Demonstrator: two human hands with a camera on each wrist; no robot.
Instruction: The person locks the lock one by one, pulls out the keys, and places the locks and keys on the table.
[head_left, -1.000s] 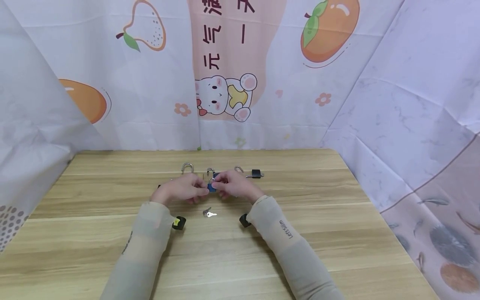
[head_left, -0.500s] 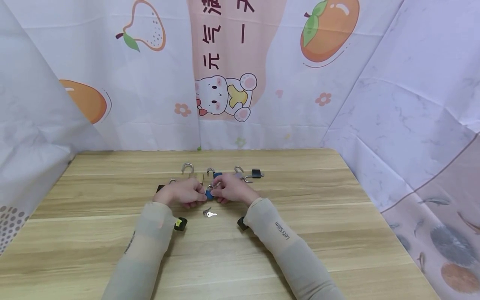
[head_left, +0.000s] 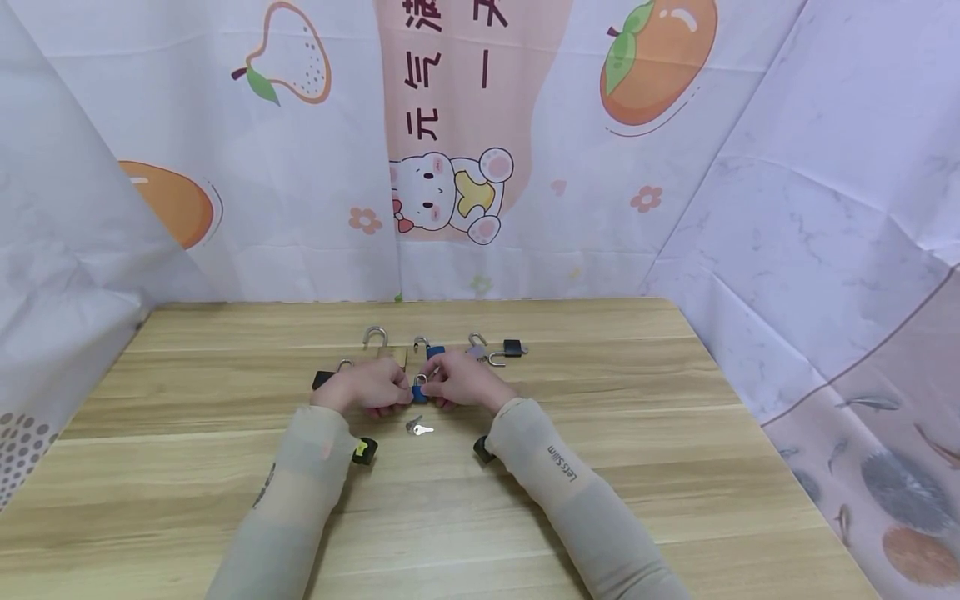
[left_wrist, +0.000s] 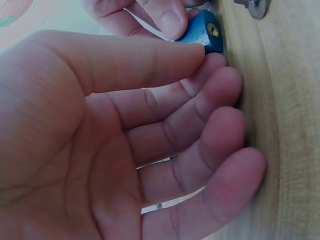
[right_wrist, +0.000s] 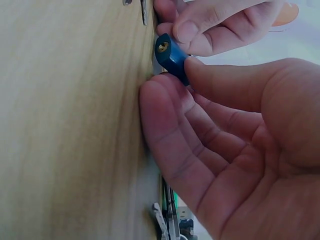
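Note:
A small blue padlock (head_left: 419, 395) stands low over the wooden table between both hands, its shackle upward. My left hand (head_left: 373, 386) pinches one side of it between thumb and index finger. From the other side, the thumb and index finger of my right hand (head_left: 467, 379) pinch it too. In the left wrist view the brass keyhole end of the padlock (left_wrist: 200, 34) shows beyond the left thumb. The right wrist view also shows that keyhole on the padlock (right_wrist: 171, 56), close to the tabletop. Two small keys (head_left: 422, 430) lie just in front of the hands.
Behind the hands lie several padlocks with open shackles: a brass one (head_left: 397, 357), a second blue one (head_left: 436, 352), a greyish one (head_left: 477, 352) and a black one (head_left: 513, 347). Another black padlock (head_left: 322, 378) is partly hidden by the left hand. A printed curtain (head_left: 525, 267) borders the table's back.
Both hands have brought the blue padlock down and towards the person, nearer the keys. The padlocks behind have come more into sight; the keys have not moved.

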